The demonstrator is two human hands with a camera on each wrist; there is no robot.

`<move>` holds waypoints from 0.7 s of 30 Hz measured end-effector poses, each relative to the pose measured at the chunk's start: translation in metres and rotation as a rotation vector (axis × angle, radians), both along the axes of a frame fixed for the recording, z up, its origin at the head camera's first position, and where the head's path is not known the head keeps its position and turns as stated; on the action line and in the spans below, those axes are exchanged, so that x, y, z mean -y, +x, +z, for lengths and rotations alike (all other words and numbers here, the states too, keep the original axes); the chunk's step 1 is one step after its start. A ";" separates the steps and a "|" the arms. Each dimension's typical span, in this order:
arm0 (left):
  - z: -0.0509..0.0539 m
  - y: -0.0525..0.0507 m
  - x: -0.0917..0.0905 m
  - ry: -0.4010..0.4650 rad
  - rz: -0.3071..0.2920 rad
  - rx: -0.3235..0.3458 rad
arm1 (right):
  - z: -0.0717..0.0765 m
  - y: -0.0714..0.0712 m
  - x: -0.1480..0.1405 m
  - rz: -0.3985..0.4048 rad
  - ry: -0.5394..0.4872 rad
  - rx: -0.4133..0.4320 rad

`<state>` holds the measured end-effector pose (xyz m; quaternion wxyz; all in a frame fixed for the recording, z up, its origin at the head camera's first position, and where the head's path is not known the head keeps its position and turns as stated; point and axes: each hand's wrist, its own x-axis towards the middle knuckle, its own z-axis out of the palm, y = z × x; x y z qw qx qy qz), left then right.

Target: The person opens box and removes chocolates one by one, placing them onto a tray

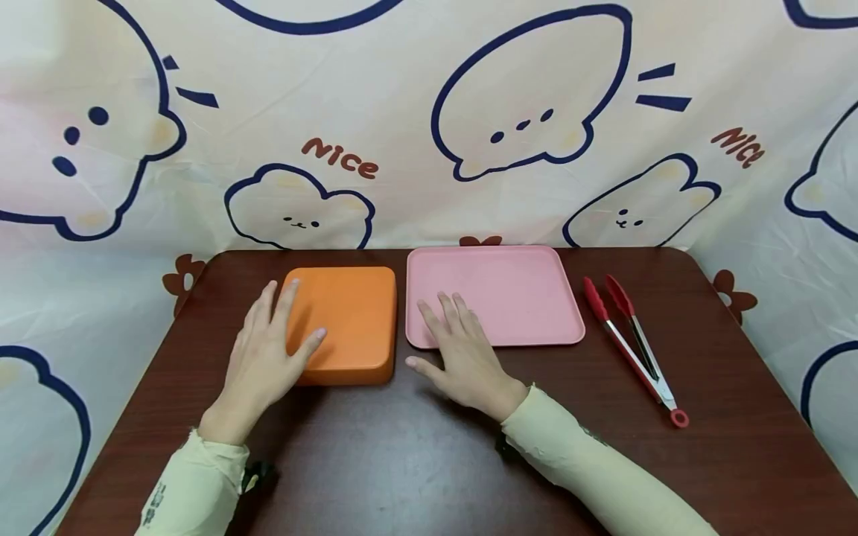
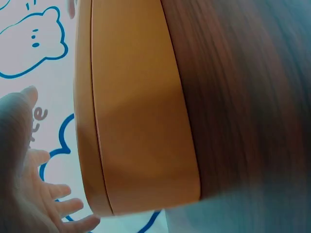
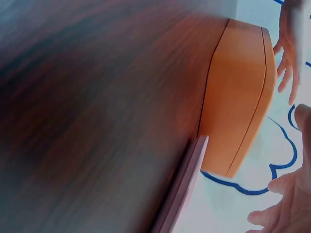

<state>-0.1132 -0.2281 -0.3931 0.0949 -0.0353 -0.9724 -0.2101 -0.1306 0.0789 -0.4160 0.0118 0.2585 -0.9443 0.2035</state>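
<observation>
The left hand (image 1: 263,361), fingers spread, reaches over the left side of an orange box (image 1: 355,316) near the tabletop's (image 1: 402,461) back-left corner. The right hand (image 1: 462,361), fingers also spread, hovers over the front-left corner of a pink tray (image 1: 516,298) by the back edge.

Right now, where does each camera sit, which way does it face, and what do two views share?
Head: on the head, looking forward and down at box, tray and tongs; forearms, left grip and right grip show.
Left wrist: on that wrist, facing the box's near side; left grip shows, plus a fingertip at the top.
Right wrist: on that wrist, looking across the table at the tray's edge and the box; both grips show.
Both wrist views share the box and table.
</observation>
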 end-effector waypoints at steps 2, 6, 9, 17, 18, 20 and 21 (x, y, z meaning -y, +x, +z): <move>0.002 0.001 0.005 0.012 0.004 0.022 | 0.001 -0.001 0.005 0.016 0.009 0.013; 0.004 0.002 0.013 0.026 0.017 0.108 | 0.001 -0.002 0.014 0.050 0.015 0.025; 0.004 0.003 0.016 0.045 0.024 0.180 | 0.000 0.000 0.021 0.065 0.011 0.047; -0.002 0.005 0.026 0.134 0.002 0.329 | -0.004 0.002 0.036 0.094 -0.048 0.183; -0.002 0.005 0.028 0.148 -0.011 0.332 | -0.005 0.002 0.038 0.096 -0.059 0.197; -0.004 0.006 0.031 0.178 -0.053 0.332 | -0.005 0.001 0.042 0.098 -0.087 0.225; -0.004 0.006 0.034 0.196 -0.080 0.329 | -0.006 0.001 0.044 0.097 -0.101 0.236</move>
